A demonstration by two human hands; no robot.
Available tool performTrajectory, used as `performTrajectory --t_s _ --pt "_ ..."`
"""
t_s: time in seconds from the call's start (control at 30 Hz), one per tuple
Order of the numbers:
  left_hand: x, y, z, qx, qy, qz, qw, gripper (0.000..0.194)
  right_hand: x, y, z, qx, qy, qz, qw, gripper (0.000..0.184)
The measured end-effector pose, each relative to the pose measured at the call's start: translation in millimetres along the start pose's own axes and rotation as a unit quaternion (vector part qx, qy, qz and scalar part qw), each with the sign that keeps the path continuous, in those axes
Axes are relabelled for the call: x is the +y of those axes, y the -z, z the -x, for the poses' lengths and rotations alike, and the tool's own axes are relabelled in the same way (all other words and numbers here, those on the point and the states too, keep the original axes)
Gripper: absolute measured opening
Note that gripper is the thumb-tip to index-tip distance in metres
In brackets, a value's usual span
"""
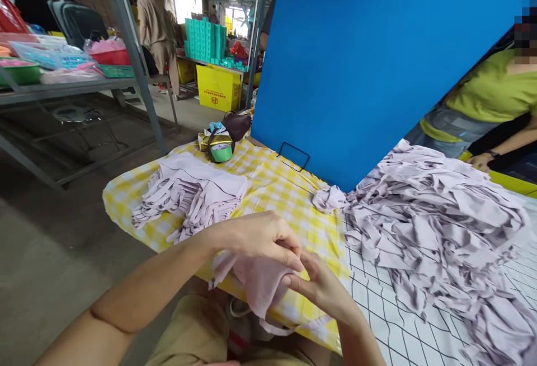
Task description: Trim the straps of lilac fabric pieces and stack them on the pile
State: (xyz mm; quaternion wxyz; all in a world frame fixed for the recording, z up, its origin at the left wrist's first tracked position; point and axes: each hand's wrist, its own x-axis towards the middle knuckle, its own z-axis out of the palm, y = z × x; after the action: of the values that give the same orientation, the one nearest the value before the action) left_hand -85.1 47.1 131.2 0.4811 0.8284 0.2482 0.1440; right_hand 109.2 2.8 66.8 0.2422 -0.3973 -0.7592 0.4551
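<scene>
A pale lilac cloth piece with a thin strap point(262, 282) hangs over the near table edge, above my lap. My left hand point(264, 237) reaches across it from the left, fingers curled down and thumb at its upper edge. From the right, my right hand point(325, 287) meets it, pinching the same edge between thumb and fingers. The fingertips of both hands nearly touch. Beyond my left arm lies a layered stack of similar lilac cloth pieces point(195, 184). To the right spreads a large, crumpled heap of lilac cloth pieces point(423, 215).
A yellow checked cloth point(285, 201) covers the table. A big blue board point(369, 75) stands tilted behind it. Green tape point(221, 152) and a dark pouch point(238, 125) sit at the far edge. A person in a yellow-green top point(489, 92) is at the right.
</scene>
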Motion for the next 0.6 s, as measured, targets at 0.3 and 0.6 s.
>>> performTrajectory --t_s 0.3,0.6 --pt "-54 45.1 36 -0.053 0.067 0.032 0.996 0.022 17 51 36 0.049 -0.091 -0.035 0.994 0.034" --pt "-87 38.8 31 -0.084 0.051 0.118 0.988 0.018 43 85 25 0.172 -0.181 0.132 0.959 0.035"
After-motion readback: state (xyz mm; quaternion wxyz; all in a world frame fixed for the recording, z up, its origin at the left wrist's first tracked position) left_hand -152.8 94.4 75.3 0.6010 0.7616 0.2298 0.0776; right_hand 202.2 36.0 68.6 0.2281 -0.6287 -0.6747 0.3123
